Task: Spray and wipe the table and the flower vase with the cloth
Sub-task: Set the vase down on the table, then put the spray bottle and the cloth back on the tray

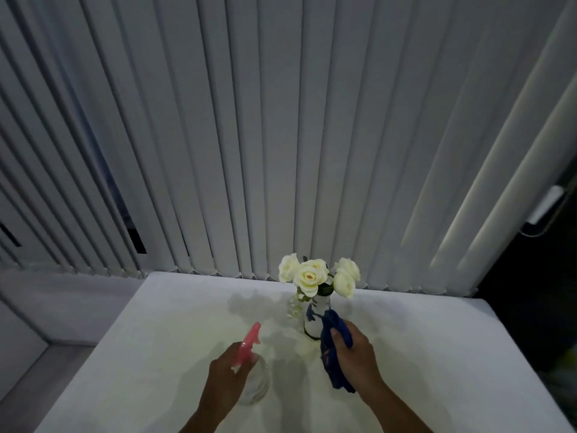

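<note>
Wiping the vase, sprayer idle in the other hand.
Right hand (354, 351) is closed around the bunched dark-blue cloth (334, 354), pressing it against the white blue-patterned ceramic vase (315, 317) of cream roses, which stands mid-back on the white table (437, 354). Left hand (224, 370) is wrapped around the clear spray bottle with pink trigger head (249, 348). Risk: the vase is narrow, top-heavy and unbraced, so a sideways wipe could tip it.

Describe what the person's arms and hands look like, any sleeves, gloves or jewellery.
Both forearms come up from the bottom edge bare, with no sleeves in view. The left hand and right hand wear no gloves. No rings, watch or bracelets are visible, though the dim light hides fine detail.
</note>
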